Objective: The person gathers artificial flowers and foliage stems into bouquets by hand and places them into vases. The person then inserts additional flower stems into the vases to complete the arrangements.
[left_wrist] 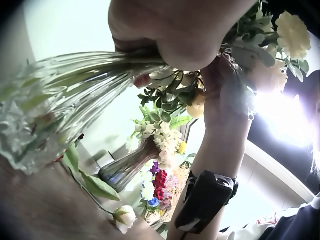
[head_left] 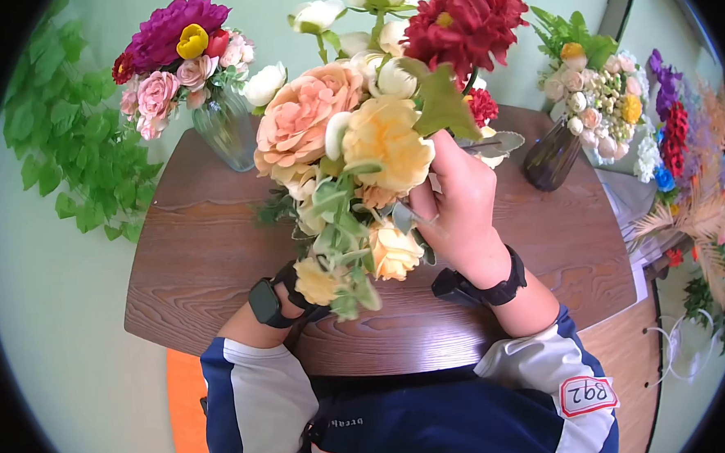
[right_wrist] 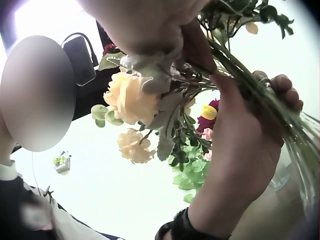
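A large bouquet of artificial flowers fills the middle of the head view, with a peach rose point(head_left: 312, 118), a yellow bloom point(head_left: 387, 143) and a dark red flower point(head_left: 467, 28). Its stems point(right_wrist: 250, 82) run down into a clear ribbed glass vase point(left_wrist: 85, 85), tilted in the left wrist view. My left hand point(right_wrist: 250, 140) wraps round the vase's neck; the blooms hide it in the head view. At the bouquet's right side, my right hand point(head_left: 464, 201) has its fingers curled in among the leaves and pinches a flower stem, its fingertips partly hidden by foliage.
A glass vase of purple and pink flowers point(head_left: 226, 127) stands back left on the brown wooden table point(head_left: 192, 252). Back right is a dark vase point(head_left: 551, 155) of pale flowers. A white flower point(left_wrist: 125, 217) on a leafy stem lies on the table. More flowers point(head_left: 674, 140) crowd the far right.
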Demonstrator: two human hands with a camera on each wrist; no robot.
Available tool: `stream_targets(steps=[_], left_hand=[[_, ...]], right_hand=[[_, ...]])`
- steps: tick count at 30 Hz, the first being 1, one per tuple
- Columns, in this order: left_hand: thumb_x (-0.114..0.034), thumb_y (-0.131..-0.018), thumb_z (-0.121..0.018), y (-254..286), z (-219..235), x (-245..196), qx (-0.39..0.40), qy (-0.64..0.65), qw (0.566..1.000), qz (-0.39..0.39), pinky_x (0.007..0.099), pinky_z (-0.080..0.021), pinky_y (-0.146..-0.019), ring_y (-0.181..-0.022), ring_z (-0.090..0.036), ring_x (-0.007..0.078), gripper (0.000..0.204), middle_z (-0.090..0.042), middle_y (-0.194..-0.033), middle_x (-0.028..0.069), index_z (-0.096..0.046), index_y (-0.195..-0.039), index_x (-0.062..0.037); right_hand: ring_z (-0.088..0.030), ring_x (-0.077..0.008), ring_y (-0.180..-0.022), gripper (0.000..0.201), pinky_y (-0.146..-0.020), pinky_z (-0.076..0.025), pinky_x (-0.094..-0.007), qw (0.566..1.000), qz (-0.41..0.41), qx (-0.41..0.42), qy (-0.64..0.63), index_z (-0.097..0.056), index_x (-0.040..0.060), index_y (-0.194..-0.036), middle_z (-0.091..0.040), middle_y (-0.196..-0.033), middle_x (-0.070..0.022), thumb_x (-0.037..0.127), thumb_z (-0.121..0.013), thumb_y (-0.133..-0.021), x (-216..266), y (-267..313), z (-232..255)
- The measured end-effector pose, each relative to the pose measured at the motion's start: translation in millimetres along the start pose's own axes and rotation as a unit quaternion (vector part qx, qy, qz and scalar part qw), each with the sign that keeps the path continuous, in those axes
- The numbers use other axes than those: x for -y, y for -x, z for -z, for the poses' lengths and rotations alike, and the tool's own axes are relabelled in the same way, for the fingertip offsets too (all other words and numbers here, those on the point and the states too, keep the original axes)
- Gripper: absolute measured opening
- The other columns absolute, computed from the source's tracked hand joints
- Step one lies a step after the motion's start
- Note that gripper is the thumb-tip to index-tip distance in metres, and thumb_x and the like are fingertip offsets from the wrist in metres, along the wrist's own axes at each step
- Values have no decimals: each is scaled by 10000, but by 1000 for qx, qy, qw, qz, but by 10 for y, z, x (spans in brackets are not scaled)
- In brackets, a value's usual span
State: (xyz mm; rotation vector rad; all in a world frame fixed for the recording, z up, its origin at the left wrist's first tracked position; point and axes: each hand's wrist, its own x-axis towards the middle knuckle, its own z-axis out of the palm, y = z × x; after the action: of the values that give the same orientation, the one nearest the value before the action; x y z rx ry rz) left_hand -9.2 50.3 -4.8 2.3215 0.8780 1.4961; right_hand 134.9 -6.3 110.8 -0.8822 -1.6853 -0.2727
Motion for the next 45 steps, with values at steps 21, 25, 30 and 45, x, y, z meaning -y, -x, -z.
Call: stream_targets(steps=[21,25,30,45], left_hand=[[-151,-910,-492,-105,173,-6,16,-26,999,-33,317,-371,-948,-1136,-437,175,306,-453,-1226,93,-474,-1196,-45],[-149,-909,-494,236,312,-104,17,-30,998,-42,316,-369,-952,-1142,-434,174,310,-449,-1233,94,-472,-1200,-45],[-146,-908,-497,-117,51,-135,19,-35,998,-48,315,-366,-958,-1150,-430,174,314,-444,-1242,96,-470,-1205,-45],[-137,-905,-505,-59,176,-145,29,-49,996,-63,313,-358,-975,-1174,-417,173,330,-430,-1267,100,-463,-1219,-45]], right_hand=[[-594,-356,-607,32,-580,-494,-408,959,-121,228,119,-604,-14,-682,-576,-599,-188,11,-622,-673,-29,98,-30],[-598,-368,-648,105,-608,-488,-420,958,-155,241,-27,-617,-34,-781,-582,-647,-207,-35,-600,-678,-44,11,91],[-590,-350,-630,116,-549,-468,-383,977,-162,124,-68,-565,-31,-843,-585,-698,-193,-26,-582,-729,99,-38,156],[-584,-312,-546,93,-475,-466,-381,985,-23,162,51,-598,41,-760,-564,-572,-130,81,-647,-693,-28,95,76]])
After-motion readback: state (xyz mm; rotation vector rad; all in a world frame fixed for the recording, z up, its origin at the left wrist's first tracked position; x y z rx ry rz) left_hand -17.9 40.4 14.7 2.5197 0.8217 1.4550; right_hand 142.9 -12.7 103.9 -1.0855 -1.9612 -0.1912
